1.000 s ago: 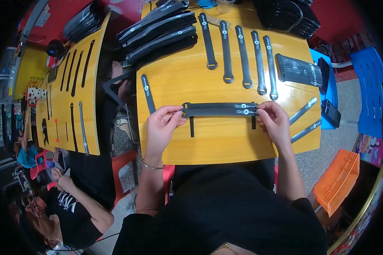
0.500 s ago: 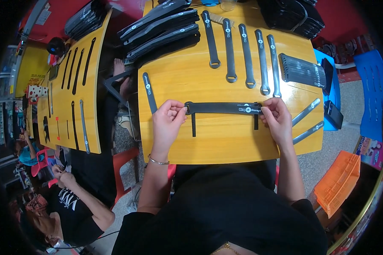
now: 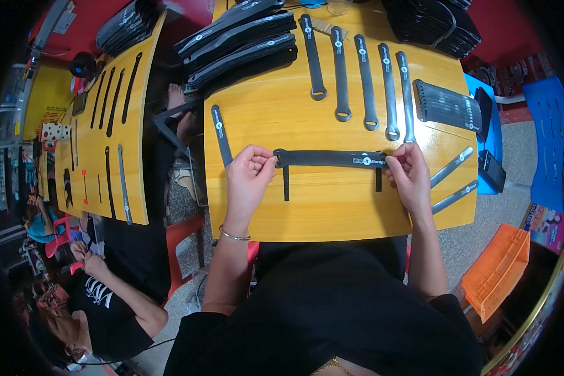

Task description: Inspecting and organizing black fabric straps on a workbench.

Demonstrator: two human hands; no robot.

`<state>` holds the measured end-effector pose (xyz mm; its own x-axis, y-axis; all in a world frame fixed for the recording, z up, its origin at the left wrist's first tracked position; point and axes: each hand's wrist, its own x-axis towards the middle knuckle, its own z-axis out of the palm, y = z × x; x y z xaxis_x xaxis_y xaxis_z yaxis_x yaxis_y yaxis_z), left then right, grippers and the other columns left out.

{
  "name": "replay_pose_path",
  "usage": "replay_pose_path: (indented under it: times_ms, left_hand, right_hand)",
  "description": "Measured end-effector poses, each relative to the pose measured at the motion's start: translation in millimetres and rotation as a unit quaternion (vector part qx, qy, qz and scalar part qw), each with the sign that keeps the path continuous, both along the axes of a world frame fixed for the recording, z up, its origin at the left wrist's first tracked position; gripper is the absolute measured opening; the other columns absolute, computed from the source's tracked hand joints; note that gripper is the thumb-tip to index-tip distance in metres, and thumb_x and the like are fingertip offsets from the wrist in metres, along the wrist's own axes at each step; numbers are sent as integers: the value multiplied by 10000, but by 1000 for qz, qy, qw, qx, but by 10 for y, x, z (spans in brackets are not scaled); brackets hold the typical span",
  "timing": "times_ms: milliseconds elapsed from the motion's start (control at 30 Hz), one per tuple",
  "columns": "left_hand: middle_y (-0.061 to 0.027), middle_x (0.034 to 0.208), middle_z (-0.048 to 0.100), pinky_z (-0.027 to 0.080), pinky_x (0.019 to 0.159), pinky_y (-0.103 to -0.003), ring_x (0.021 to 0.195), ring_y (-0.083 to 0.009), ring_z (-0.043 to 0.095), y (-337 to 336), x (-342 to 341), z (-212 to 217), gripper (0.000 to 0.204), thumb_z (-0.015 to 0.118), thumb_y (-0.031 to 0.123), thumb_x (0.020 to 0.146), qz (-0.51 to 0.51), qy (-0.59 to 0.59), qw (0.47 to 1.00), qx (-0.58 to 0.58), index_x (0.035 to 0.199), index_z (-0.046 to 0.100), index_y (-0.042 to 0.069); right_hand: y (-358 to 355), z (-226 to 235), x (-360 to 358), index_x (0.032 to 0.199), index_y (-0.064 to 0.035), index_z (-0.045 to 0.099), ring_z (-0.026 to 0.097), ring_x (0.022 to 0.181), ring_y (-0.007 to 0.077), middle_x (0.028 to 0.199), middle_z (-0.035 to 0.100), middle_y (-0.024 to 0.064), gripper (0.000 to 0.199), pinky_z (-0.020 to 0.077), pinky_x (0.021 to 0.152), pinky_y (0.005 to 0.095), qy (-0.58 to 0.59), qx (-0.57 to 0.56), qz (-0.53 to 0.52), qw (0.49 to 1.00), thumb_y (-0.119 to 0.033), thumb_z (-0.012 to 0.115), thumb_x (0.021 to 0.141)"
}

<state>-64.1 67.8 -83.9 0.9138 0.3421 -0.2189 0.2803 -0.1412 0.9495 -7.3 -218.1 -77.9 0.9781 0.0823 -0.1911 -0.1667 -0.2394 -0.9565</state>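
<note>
A black strap (image 3: 329,159) with white print near its right end lies crosswise in front of me, over the yellow table (image 3: 332,216). My left hand (image 3: 249,177) pinches its left end, where a slotted loop shows. At the opposite end my right hand (image 3: 408,174) grips the tip between thumb and fingers. Two thin black strips, a left one (image 3: 286,186) and a right one (image 3: 378,182), stick out below the strap near its ends; how they join it is hidden.
Several loose straps (image 3: 341,75) lie in a row beyond my hands. A single strap (image 3: 220,135) is by my left hand. Neatly overlapped straps (image 3: 448,106) lie far right. Stacked straps (image 3: 238,44) stand at the back. A co-worker (image 3: 122,291) sits left; an orange crate (image 3: 498,269) is right.
Both hands keep their pinch on the strap's ends, almost unmoved. The view has shifted very slightly, and the co-worker's hands have moved a little.
</note>
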Motion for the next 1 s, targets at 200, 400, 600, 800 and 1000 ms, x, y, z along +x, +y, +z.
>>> replay_pose_path:
  times_ms: [200, 400, 600, 800, 1000]
  left_hand:
    - [-26, 706, 590, 484, 527, -171, 590, -55, 575, -6, 5, -18, 55, 625, -19, 831, 2, 3, 1000, 6, 847, 572, -19]
    - [-31, 702, 594, 484, 529, -173, 590, -57, 574, -7, 12, -35, 53, 625, -27, 826, 4, -4, 1000, 8, 835, 573, -21]
    - [-28, 696, 590, 479, 530, -174, 591, -53, 565, -8, 11, -27, 55, 623, -39, 821, 0, -11, 1000, 13, 811, 571, -25]
    - [-19, 687, 581, 461, 525, -166, 585, -42, 546, -12, 2, -30, 61, 621, -48, 819, -4, -16, 1000, 15, 800, 566, -28]
    - [-5, 695, 578, 448, 513, -156, 576, -29, 536, -4, 4, -77, 67, 632, -22, 823, -11, -19, 999, 35, 812, 567, -7]
  right_hand:
    - [3, -11, 6, 911, -35, 455, 536, 610, 51, 709, 525, 0, 133, 433, 539, 195, -4, -20, 3, 1000, -21, 584, 885]
    - [16, 15, 22, 906, -36, 452, 522, 597, 51, 708, 516, -2, 138, 423, 531, 193, -4, -28, -2, 1000, -21, 587, 884]
    - [12, 12, 21, 909, -33, 451, 525, 598, 52, 713, 516, -1, 148, 425, 524, 195, -6, -29, 3, 1000, -21, 595, 880]
    - [19, -4, 12, 902, -33, 453, 528, 589, 53, 701, 522, 2, 152, 424, 524, 196, -13, -43, 3, 999, -23, 603, 875]
    - [14, -33, 26, 900, -35, 458, 540, 590, 55, 688, 534, 7, 160, 430, 518, 197, -16, -61, 0, 998, -19, 614, 866]
